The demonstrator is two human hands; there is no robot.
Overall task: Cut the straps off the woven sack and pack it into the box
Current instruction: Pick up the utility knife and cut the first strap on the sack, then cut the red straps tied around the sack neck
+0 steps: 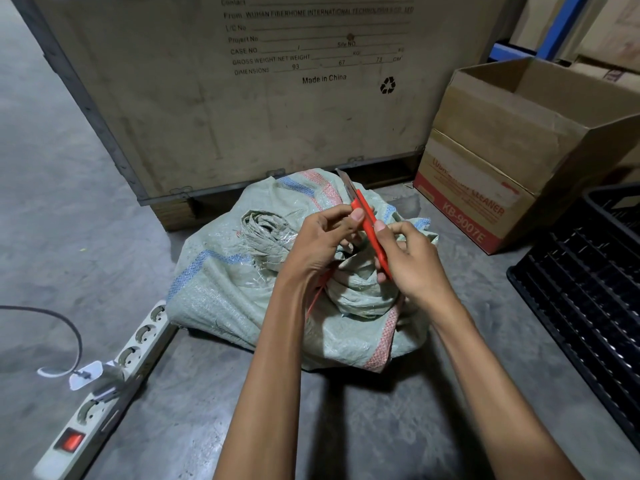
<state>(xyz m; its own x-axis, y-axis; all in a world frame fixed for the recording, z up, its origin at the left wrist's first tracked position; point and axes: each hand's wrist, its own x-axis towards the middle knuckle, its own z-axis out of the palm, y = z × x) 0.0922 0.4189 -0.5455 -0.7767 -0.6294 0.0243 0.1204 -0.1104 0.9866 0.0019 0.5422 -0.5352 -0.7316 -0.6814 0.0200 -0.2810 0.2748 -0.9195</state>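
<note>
A pale green woven sack (242,289) with blue and red stripes lies crumpled on the concrete floor in front of me. Both hands are raised just above it. My right hand (412,268) grips the red handle of a utility knife (369,230), whose blade sticks out and points up and away. My left hand (322,240) pinches the knife's upper end with thumb and forefinger. A thin red strap (317,296) hangs below my left wrist against the sack. An open cardboard box (512,150) stands at the right.
A large wooden crate (242,98) stands right behind the sack. A black plastic crate (595,282) sits at the far right. A white power strip (114,379) with a plug and black cable lies on the floor at the left.
</note>
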